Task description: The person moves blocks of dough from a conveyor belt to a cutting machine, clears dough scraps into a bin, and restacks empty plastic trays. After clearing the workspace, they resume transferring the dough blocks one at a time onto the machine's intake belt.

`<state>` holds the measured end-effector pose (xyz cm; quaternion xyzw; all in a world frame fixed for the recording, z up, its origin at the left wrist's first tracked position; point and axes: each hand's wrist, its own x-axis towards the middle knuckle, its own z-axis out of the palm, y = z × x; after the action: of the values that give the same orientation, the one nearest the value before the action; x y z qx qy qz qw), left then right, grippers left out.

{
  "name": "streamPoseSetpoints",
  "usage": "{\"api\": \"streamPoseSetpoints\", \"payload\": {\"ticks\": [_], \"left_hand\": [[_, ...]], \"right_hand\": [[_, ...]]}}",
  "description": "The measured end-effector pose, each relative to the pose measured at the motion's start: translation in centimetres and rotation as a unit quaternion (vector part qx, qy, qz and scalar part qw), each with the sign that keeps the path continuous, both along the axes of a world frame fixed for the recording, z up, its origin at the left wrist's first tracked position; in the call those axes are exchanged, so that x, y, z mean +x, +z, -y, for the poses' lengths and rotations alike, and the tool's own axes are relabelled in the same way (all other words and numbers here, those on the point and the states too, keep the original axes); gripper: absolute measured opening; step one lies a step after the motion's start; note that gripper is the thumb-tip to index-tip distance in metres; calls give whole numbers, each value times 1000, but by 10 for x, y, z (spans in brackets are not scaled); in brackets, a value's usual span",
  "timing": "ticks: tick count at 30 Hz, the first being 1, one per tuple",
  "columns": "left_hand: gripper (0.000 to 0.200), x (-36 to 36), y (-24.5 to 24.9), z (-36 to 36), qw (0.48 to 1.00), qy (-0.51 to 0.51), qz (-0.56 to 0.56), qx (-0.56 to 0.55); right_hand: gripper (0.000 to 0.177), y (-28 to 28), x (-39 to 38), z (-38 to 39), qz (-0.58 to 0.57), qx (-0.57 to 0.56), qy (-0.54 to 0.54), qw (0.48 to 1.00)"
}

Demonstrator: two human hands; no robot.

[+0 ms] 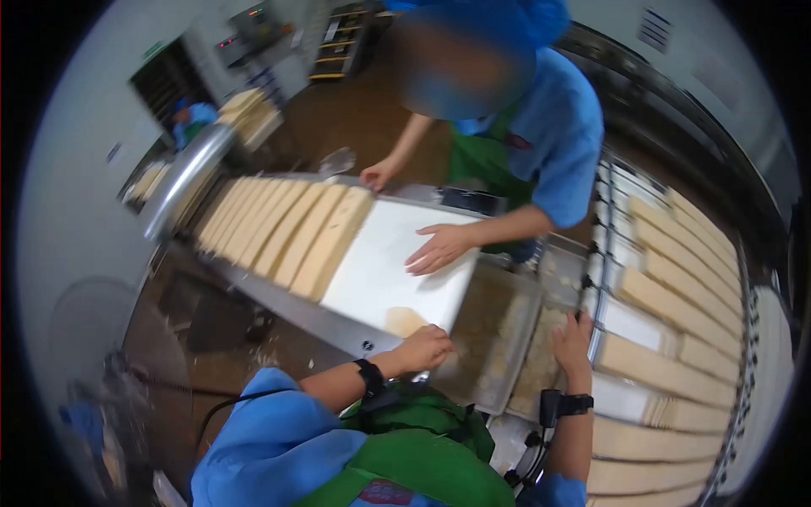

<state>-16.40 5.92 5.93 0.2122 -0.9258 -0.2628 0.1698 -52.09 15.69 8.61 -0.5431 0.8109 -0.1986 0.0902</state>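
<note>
My left hand is over the near edge of a white belt, its fingers curled together. A thin pale slice lies on the belt just beyond it; whether the fingers pinch anything is hidden. My right hand is closed beside the dark rail of the right conveyor, with a small dark thing at its fingertips that I cannot make out. Long pale dough-like slabs stand side by side on the belt's left part. A co-worker's hand is spread low over the belt, and their other hand is by the slabs.
Metal trays with pale scraps stand between the belt and the right conveyor. More long slabs lie across that conveyor, behind its rail. A curved steel cover rises at the left, and a co-worker stands opposite.
</note>
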Motion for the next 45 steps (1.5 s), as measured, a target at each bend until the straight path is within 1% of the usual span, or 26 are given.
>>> {"api": "streamPoseSetpoints", "payload": {"ticks": [2,3,5,7,11,14,16,17,19,22,24,25,27,29,30,31,32,33,34,36,37,38,39,41,42,45], "left_hand": [[12,13,-8,-13,998,-20,32,-40],[10,14,-10,-16,997,-21,43,-68],[9,11,-18,-18,998,11,-1,-63],[10,6,-19,-18,999,14,14,-30],[13,7,-19,-19,998,33,44,-32],[14,12,-20,-18,1000,7,-11,-2],[15,19,-10,-14,989,-9,-105,108],[15,24,-5,-12,988,-3,-109,109],[17,43,24,-9,972,46,-114,201],[19,79,34,11,956,151,-185,168],[18,107,25,28,924,272,-225,149],[17,121,21,36,889,350,-241,172],[31,156,6,56,841,476,-255,26],[63,193,-9,67,767,630,-124,5],[78,214,-23,70,752,657,-31,-43],[88,231,-17,76,741,671,-13,-6],[99,250,-26,85,736,674,57,17],[105,258,-18,90,714,692,74,75],[109,264,-25,95,691,710,106,87],[111,282,-29,110,721,670,114,135],[112,292,-29,114,738,638,119,182],[104,290,-11,117,746,631,108,184],[104,298,-21,119,744,629,117,192],[91,315,-41,135,805,564,83,166],[81,313,-29,138,807,560,71,173],[87,309,-20,143,814,544,81,187]], "right_hand": [[54,8,8,4,-56,46,-14,997],[53,5,8,8,-58,38,-29,997],[53,1,6,6,-61,39,-44,996],[54,7,9,6,-67,43,-26,996],[53,6,10,9,-70,52,-45,995],[52,8,10,10,-80,56,-47,994],[51,6,10,9,-81,59,-40,994],[51,4,7,9,-80,59,-43,994],[51,7,9,11,-83,60,-44,994],[50,9,13,11,-98,60,-44,992],[49,4,8,11,-97,70,-53,991],[49,4,9,12,-99,71,-57,991],[48,8,11,11,-85,69,-47,993],[47,6,13,8,-81,68,-62,992],[47,7,14,10,-75,67,-64,993],[47,8,16,9,-82,46,-94,991],[49,8,24,11,-96,50,-124,986],[51,6,34,17,-107,60,-149,981],[51,1,43,24,-108,59,-165,979],[52,-11,68,43,-162,0,-158,974],[52,-8,87,57,-152,-2,-120,981],[52,-4,107,76,-142,-5,-79,987],[52,-6,128,92,-129,-2,-50,990],[51,-10,170,132,-117,9,18,993],[50,-10,191,150,-120,20,57,991],[57,-9,261,214,-70,10,104,992]]}}
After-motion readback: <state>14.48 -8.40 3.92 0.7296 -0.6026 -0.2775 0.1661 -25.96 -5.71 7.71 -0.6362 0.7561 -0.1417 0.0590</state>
